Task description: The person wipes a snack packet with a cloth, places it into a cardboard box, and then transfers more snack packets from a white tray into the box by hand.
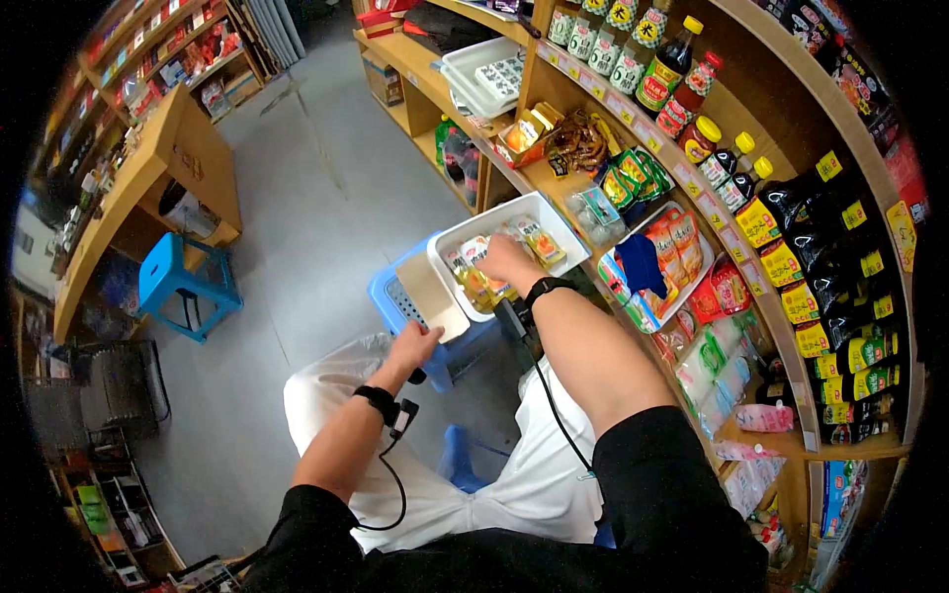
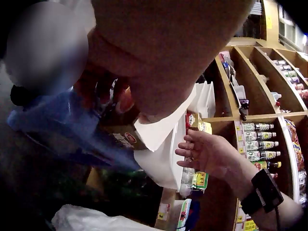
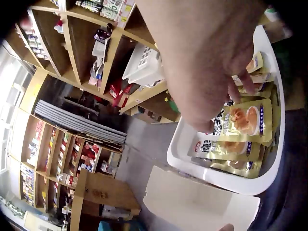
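Observation:
A white plastic basin (image 1: 550,203) holds several gold sachets (image 3: 244,122) with a food picture on the front. Over these sachets is my right hand (image 1: 509,262), fingers apart and slightly bent, thumb and fingertips right at the top sachets in the right wrist view. My left hand (image 1: 413,348) grips the near edge of a cardboard box (image 2: 126,137), its thumb on the pale flap (image 3: 202,199). The box lies against the basin's left side, over a blue plastic stool (image 1: 388,296). Most of the box's inside is hidden by the left hand in the left wrist view.
To the right, shelves carry sauce bottles (image 1: 664,67) and black-and-yellow bags (image 1: 796,267). A tray of red packs (image 1: 682,242) and a white crate (image 1: 484,74) stand beyond the basin. Another blue stool (image 1: 188,282) is on the floor at left, beside a wooden counter (image 1: 188,158).

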`<act>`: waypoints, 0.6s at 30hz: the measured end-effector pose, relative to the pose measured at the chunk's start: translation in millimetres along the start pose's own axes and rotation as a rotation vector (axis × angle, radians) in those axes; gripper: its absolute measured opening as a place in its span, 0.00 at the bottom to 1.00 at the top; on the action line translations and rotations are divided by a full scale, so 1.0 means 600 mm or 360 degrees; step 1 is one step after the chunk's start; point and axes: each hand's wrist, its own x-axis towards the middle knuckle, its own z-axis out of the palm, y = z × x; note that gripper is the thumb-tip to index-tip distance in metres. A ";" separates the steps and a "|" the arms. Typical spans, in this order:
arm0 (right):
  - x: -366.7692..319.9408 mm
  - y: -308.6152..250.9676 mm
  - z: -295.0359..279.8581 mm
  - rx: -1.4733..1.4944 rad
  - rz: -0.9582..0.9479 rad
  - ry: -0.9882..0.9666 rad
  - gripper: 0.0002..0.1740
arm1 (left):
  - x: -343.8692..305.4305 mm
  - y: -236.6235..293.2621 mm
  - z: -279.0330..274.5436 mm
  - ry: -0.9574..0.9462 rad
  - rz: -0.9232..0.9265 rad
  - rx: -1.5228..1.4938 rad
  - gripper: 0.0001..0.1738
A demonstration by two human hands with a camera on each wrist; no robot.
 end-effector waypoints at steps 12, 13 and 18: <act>0.015 -0.035 0.040 -0.0111 0.0407 -0.0228 0.44 | -0.018 -0.008 -0.031 0.0017 0.0121 0.0153 0.25; 0.002 -0.043 0.028 -0.0149 0.0427 -0.0228 0.44 | -0.023 -0.003 -0.038 0.0024 0.0120 0.0160 0.25; -0.007 -0.038 0.032 -0.0189 0.0515 -0.0121 0.43 | -0.046 0.009 -0.054 -0.0020 0.0035 -0.0327 0.22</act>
